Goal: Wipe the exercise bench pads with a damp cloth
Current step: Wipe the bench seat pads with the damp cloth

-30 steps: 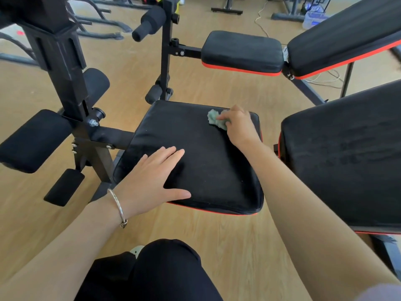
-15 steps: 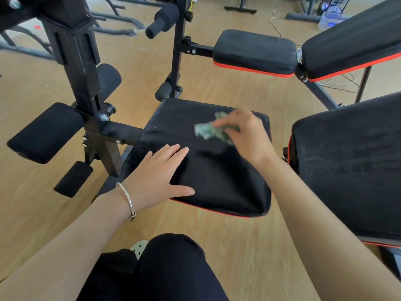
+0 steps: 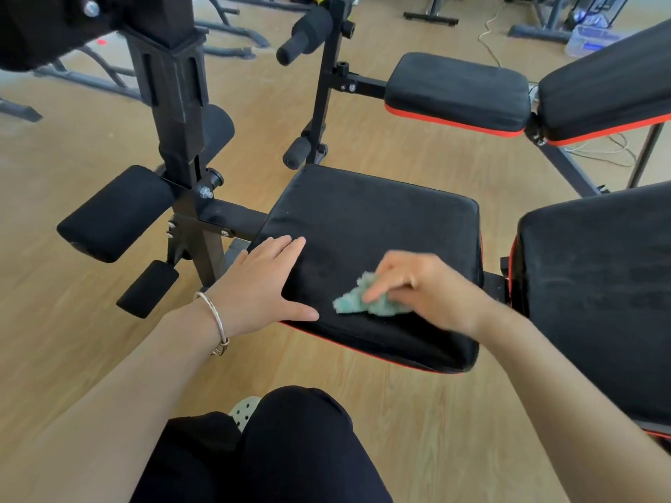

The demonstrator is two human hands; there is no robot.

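Your right hand (image 3: 432, 292) is low on the square black padded seat with red piping (image 3: 381, 219), near that pad's 6 o'clock edge. Its curled fingers hold the crumpled pale green fuzzy cloth (image 3: 363, 301) down on the surface, with the loose end of the cloth poking out toward 9 o'clock (the hand is blurred, so you cannot read each finger exactly). What matters for the coming stroke is that nearly all of the seat's open surface lies from the cloth toward 12 and 1 o'clock, so the wipe most likely runs away from you. The bench's long axis runs 9 to 3 o'clock, and the large black back pad (image 3: 595, 285) lies at 3 o'clock, closer to your right hand than to your left. Your left hand (image 3: 261, 288), with a thin silver bangle (image 3: 214, 317) on its wrist, lies flat at the seat's 8 o'clock corner. Its fingers are straight and point toward 1 o'clock, the thumb is splayed along the near edge, and it grasps nothing, only bracing the pad.
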